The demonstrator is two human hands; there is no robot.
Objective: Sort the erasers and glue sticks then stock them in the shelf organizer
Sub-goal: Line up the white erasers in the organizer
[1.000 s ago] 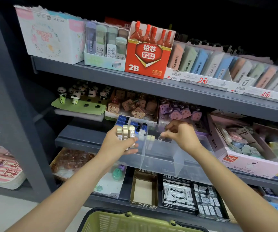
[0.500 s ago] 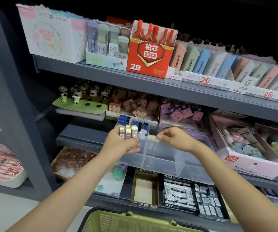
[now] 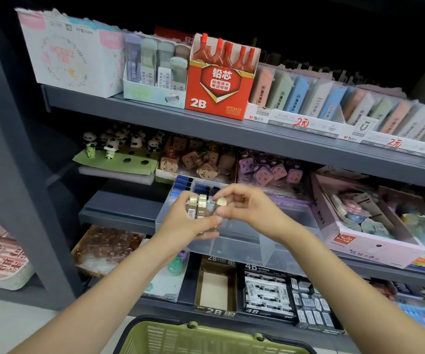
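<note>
My left hand (image 3: 186, 222) grips a small bunch of gold-sleeved erasers (image 3: 198, 208), held upright in front of the clear plastic shelf organizer (image 3: 242, 245) on the middle shelf. My right hand (image 3: 242, 208) has come across to the bunch, and its thumb and forefinger pinch the rightmost eraser (image 3: 221, 201) by its pale top. Blue-wrapped items (image 3: 183, 183) fill the organizer's back left compartments. The rest of the organizer's left part is hidden behind my hands.
A green shopping basket (image 3: 206, 338) sits below my arms. A red 2B lead box (image 3: 219, 83) and pastel eraser trays (image 3: 334, 108) line the top shelf. Panda figures (image 3: 111, 144), a pink tape box (image 3: 367, 226) and 2B and 4B eraser boxes (image 3: 267, 292) surround the organizer.
My right hand left the organizer's middle compartment and moved left to the erasers in my left hand, pinching one. The left hand stayed about where it was.
</note>
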